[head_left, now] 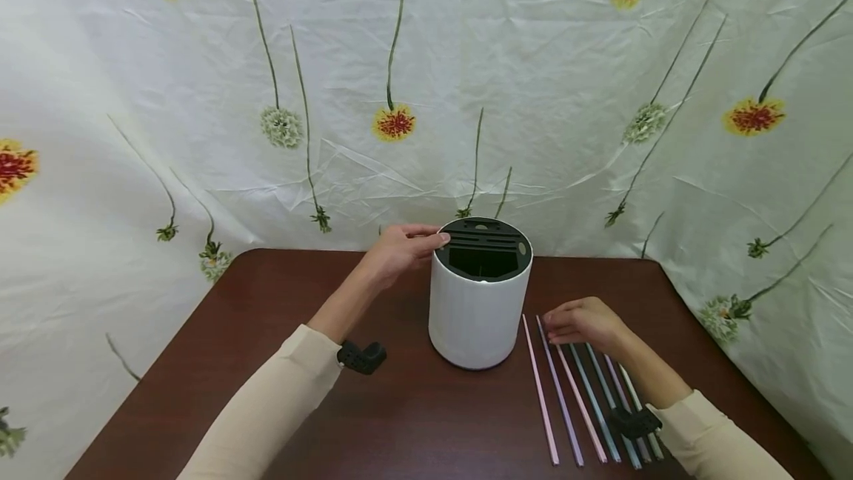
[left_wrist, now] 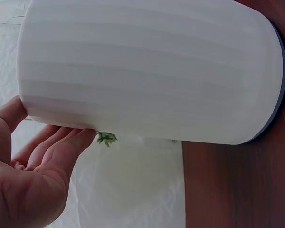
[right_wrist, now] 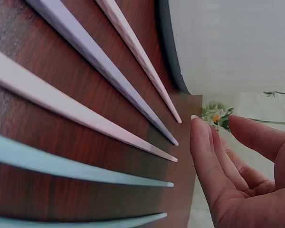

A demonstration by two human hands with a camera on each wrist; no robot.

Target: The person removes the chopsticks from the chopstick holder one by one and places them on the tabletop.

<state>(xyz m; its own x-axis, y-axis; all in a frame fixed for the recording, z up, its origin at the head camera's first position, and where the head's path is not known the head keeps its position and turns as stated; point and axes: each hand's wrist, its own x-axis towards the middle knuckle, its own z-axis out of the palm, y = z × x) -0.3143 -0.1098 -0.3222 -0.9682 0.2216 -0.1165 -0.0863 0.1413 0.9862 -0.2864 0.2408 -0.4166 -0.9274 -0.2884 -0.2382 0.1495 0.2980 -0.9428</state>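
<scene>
A white round utensil holder stands upright on the table, its black slotted top insert showing one large opening in front of narrow slots. At its left rim, my left hand steadies it, the thumb over the top edge and the fingers against the outer wall. To the right of the holder, several pastel chopsticks lie side by side, among them a pink chopstick, a purple chopstick and a blue chopstick. Over their far tips hovers my right hand, thumb and fingers apart, holding nothing.
The dark brown table has rounded far corners. Behind it hangs a pale flowered cloth, close to the far edge. A black band sits at the left wrist, and another black band at the right one overlaps the chopsticks.
</scene>
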